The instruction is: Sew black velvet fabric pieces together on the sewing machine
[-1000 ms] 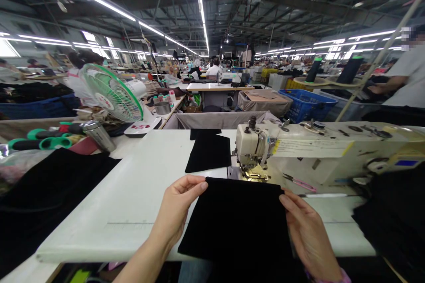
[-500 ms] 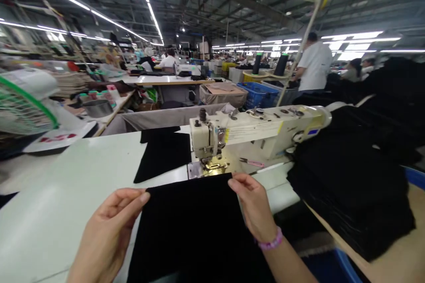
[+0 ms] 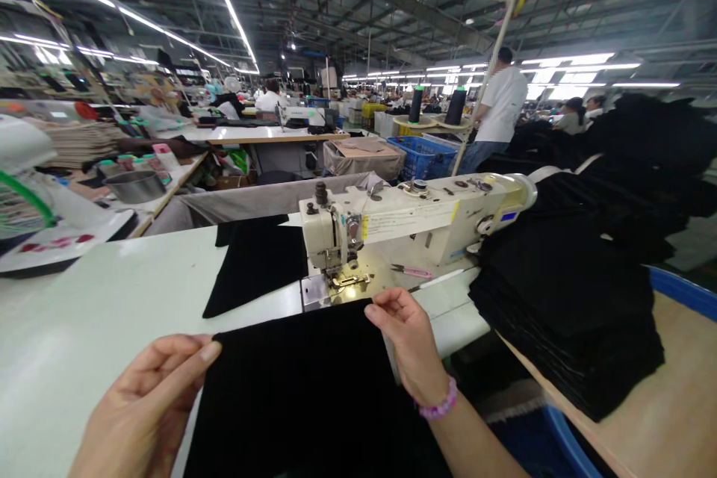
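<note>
A black fabric piece [image 3: 302, 388] is stretched between both hands, its top edge just in front of the sewing machine [image 3: 403, 220]. My left hand [image 3: 149, 396] pinches its upper left corner between thumb and fingers. At the upper right corner, my right hand [image 3: 406, 340], with a beaded bracelet at the wrist, has the cloth pinched too. The lit needle plate [image 3: 350, 281] lies right behind the cloth's edge, apart from it. Another black fabric piece [image 3: 255, 261] lies flat on the white table [image 3: 112, 314], left of the machine head.
Thread snips [image 3: 411, 271] with a pink handle lie on the machine bed. A stack of black cut fabric [image 3: 565, 299] stands on a wooden board [image 3: 632, 396] at right. A white fan [image 3: 33, 194] is at far left. Behind, a person [image 3: 498, 108] stands near blue baskets [image 3: 423, 157].
The view has swung right, so the scene sits farther left. Both hands still pinch the cloth's corners; the left has moved slightly lower and outward, with the top edge tauter.
</note>
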{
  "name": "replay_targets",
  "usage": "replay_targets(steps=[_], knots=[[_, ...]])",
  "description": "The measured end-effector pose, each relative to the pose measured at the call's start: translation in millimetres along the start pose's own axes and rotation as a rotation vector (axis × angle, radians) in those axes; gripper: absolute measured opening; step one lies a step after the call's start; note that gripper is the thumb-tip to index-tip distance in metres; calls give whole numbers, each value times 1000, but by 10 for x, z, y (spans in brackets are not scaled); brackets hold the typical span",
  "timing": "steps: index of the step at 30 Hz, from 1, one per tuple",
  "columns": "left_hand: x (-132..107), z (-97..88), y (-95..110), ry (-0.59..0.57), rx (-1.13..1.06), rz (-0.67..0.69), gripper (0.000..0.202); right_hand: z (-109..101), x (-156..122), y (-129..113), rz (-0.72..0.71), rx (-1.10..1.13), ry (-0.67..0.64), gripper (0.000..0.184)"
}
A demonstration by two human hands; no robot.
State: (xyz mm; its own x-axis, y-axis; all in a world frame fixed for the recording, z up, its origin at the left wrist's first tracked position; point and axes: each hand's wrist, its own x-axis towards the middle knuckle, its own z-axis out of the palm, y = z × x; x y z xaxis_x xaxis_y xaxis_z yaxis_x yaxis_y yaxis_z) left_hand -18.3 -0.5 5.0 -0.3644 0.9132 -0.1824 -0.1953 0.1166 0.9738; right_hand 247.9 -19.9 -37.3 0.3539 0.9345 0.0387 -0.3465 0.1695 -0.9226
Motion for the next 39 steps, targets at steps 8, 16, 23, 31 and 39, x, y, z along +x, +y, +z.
replay_targets(steps=[8, 16, 23, 31, 39], knots=[[480, 414, 454, -486, 638, 372, 25, -109, -492, 48, 62, -413, -498, 19], [810, 1158, -500, -714, 752, 441, 6, -340, -791, 587, -571, -803, -489, 26], [831, 1143, -651, -675, 748, 510, 2, -494, -688, 550, -744, -999, -570, 26], [1096, 1303, -700, -637, 785, 524, 12, -381, -517, 518, -768, -1072, -520, 23], [1114, 1331, -696, -605, 879, 576, 14, -391, -499, 539, -776, -1038, -549, 25]])
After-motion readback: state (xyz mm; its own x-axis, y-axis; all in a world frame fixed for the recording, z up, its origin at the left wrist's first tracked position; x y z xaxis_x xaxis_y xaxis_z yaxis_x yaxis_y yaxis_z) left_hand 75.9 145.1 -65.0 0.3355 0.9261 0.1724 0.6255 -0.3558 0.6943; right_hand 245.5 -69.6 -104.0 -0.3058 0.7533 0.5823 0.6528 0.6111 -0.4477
